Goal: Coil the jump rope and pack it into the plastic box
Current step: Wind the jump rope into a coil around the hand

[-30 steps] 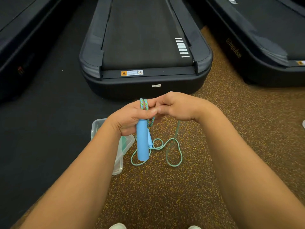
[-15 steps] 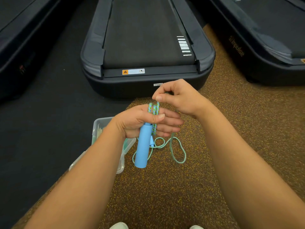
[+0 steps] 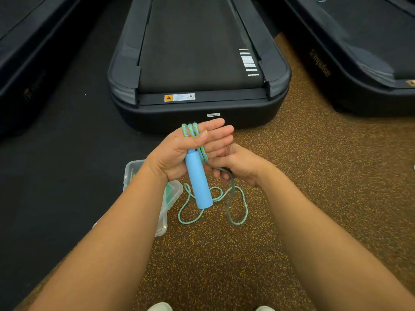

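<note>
My left hand (image 3: 179, 151) holds a blue jump rope handle (image 3: 198, 182) upright against its palm, thumb pressing on it, fingers stretched out. Folded loops of the blue-green rope (image 3: 190, 129) stick up above the thumb. My right hand (image 3: 238, 164) sits just below and to the right, fingers closed on the rope strand that hangs down. The loose rope (image 3: 233, 205) trails in loops on the speckled floor. The clear plastic box (image 3: 132, 173) lies on the floor to the left, mostly hidden behind my left forearm.
A black treadmill (image 3: 197, 70) stands directly ahead, its rear end close to my hands. Another treadmill (image 3: 359, 63) is at the right and a third at the far left. White shoe tips (image 3: 160, 307) show at the bottom edge.
My right hand has dropped from above the left hand to below it, drawing the rope down. One more loop now stands above my left thumb, and the left fingers have straightened.
</note>
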